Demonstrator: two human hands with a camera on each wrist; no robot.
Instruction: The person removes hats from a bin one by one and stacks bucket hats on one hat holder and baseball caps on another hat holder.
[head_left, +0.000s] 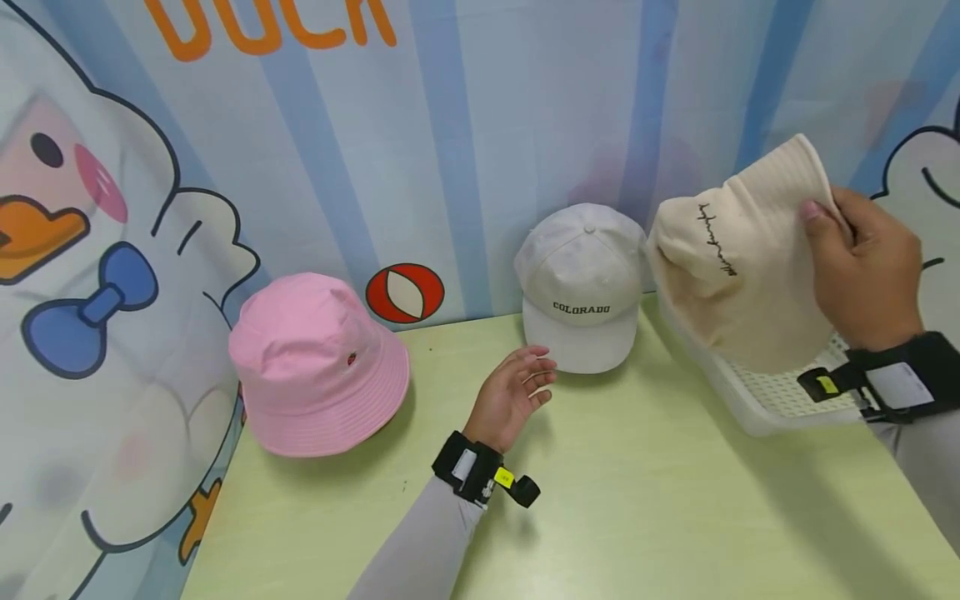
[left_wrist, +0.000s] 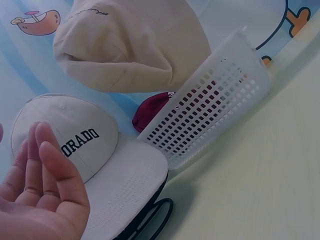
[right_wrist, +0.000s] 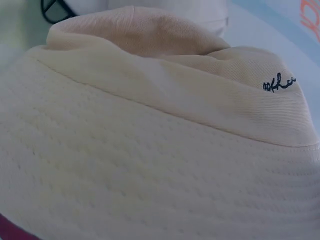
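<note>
My right hand [head_left: 870,258] pinches the brim of a beige bucket hat [head_left: 750,258] with dark script lettering, the thumb lying on the brim. The hat hangs tilted above a white plastic basket [head_left: 757,412] at the right and covers much of its opening. In the right wrist view the hat's stitched brim [right_wrist: 150,165] fills most of the picture. With relaxed fingers, my left hand [head_left: 510,400] hovers by the brim of a white baseball cap [head_left: 585,283] marked COLORADO. The left hand holds nothing.
A pink bucket hat [head_left: 315,367] with a small strawberry sits on the pale green table [head_left: 600,500] at the left. Through the basket's holes a dark red item [left_wrist: 152,112] shows. A cartoon duck backdrop [head_left: 487,125] stands right behind the table.
</note>
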